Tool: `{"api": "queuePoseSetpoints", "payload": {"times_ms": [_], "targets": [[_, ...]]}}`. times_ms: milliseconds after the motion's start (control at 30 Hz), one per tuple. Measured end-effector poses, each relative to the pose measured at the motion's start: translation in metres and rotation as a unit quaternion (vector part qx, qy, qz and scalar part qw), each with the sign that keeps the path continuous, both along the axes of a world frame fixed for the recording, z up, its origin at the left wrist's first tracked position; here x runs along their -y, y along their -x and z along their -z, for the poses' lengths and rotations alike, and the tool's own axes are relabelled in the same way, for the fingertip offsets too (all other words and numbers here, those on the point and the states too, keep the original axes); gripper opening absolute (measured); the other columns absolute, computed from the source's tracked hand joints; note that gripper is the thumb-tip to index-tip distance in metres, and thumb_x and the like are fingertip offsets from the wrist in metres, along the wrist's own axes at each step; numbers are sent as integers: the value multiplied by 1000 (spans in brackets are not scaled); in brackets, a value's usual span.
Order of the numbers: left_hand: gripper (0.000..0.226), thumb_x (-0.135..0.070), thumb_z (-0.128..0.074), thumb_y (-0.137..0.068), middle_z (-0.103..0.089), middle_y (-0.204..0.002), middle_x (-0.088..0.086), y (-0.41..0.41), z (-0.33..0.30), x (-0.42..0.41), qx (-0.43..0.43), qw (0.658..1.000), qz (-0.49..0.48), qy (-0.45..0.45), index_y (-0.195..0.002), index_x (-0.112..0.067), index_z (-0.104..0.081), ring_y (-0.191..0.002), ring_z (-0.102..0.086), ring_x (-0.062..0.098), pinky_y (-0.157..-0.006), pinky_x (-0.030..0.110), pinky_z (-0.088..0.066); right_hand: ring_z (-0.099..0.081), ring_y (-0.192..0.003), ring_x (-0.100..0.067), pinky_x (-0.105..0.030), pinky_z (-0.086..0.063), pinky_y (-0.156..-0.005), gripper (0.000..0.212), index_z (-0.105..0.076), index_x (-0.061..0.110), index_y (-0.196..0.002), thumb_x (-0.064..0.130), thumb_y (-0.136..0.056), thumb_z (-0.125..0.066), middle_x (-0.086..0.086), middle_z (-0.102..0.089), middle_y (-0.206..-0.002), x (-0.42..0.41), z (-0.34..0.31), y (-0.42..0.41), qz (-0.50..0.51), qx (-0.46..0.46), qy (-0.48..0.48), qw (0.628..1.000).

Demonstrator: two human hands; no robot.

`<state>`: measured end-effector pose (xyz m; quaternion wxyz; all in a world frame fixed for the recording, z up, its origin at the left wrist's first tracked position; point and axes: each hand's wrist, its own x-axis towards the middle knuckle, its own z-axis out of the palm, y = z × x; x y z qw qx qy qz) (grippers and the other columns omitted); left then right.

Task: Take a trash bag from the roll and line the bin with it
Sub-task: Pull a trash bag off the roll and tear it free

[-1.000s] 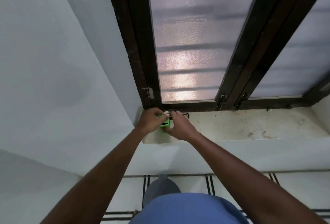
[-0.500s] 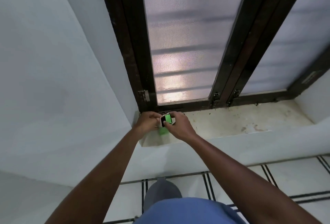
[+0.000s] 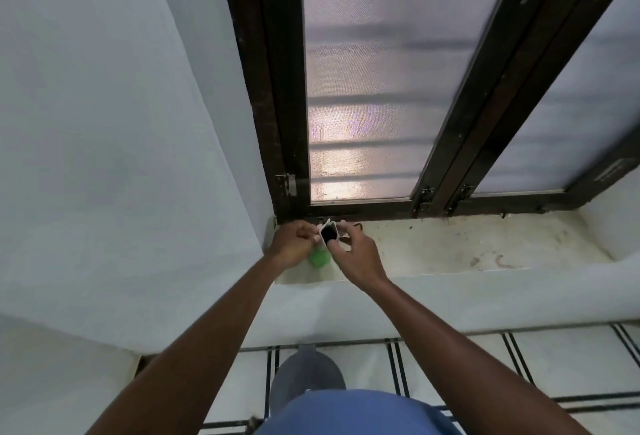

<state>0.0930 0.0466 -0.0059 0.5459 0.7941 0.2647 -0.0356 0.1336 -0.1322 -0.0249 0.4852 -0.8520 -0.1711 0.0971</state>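
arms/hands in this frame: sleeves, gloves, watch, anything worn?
Both forearms are bare up to the bottom edge of the frame, with no sleeves in view. The left hand and right hand wear no gloves. No watch, ring or band shows on the visible sides of the wrists and fingers. Below, there is blue clothing at the torso and a grey garment on one leg.
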Motion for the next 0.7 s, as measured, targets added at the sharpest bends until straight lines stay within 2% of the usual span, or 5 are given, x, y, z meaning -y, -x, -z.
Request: {"api": "queuePoseSetpoints", "payload": {"times_ms": [100, 200, 300, 433, 700], "targets": [[17, -14, -81, -94, -78, -103, -3, 4, -6, 1, -2, 999, 19, -34, -95, -30, -73, -106, -75, 23, -100, 46, -62, -63, -136, -12, -40, -57, -107, 57, -67, 37, -137, 73, -93, -72, 11, -72, -137, 0, 7, 9, -30, 0, 8, 1000], [11, -19, -76, -96, -72, -112, -5, 6, -18, 6, 28, 986, 47, -156, -104, -24, -73, -105, -71, 17, -90, 31, -57, -67, -123, -13, -45, -59, -103, 45, -69, 35, -132, 54, -92, -79, 12, -73, -127, -2, 15, 9, -20, -2, 6, 1000], [14, -29, -71, -99, -59, -123, -10, 3, -32, 6, 101, 939, 123, -304, -111, -26, -79, -112, -59, 10, -88, 27, -49, -70, -106, -10, -47, -62, -94, 46, -67, 33, -132, 51, -91, -77, 12, -76, -116, -4, 17, 11, -21, -24, 12, 999], [31, -47, -80, -89, -60, -128, -9, -13, -43, 6, 19, 868, 238, -435, -112, -25, -84, -113, -56, 15, -75, 30, -44, -72, -108, -17, -46, -63, -92, 50, -63, 33, -141, 49, -96, -78, 7, -76, -120, -6, 15, 14, -41, -30, 31, 998], [26, -31, -86, -80, -55, -75, -5, -41, -78, 34, -122, 778, 296, -540, -87, -21, -63, -70, -54, 15, -63, 33, -43, -72, -123, -21, -41, -61, -99, 62, -57, 29, -152, 41, -97, -82, 3, -76, -137, -9, 11, 9, -54, -13, 59, 997]]}}
